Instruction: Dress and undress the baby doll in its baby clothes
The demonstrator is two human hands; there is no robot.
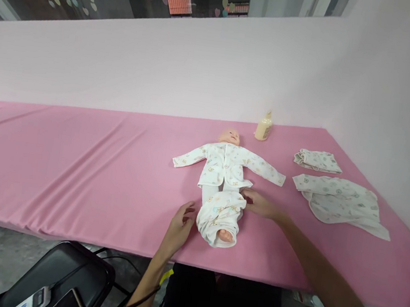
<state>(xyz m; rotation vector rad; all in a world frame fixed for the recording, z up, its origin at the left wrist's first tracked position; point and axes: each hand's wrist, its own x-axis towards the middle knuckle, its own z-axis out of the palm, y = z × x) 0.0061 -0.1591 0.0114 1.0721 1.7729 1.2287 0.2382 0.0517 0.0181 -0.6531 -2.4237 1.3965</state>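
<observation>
A baby doll lies on its back with its head away from me, dressed in a white printed baby jacket whose sleeves spread to both sides. White printed baby pants are bunched around its legs, and part of a foot shows in the nearer opening. Beside the left edge of the pants, my left hand is open with curved fingers, holding nothing. My right hand has its fingers closed at the upper right edge of the pants, just below the jacket's hem; its fingertips are partly hidden.
A pale yellow pump bottle stands behind the doll. To the right lie a folded printed cloth and a loosely spread printed garment. A pink sheet covers the table against white walls. A black chair holding devices stands at lower left.
</observation>
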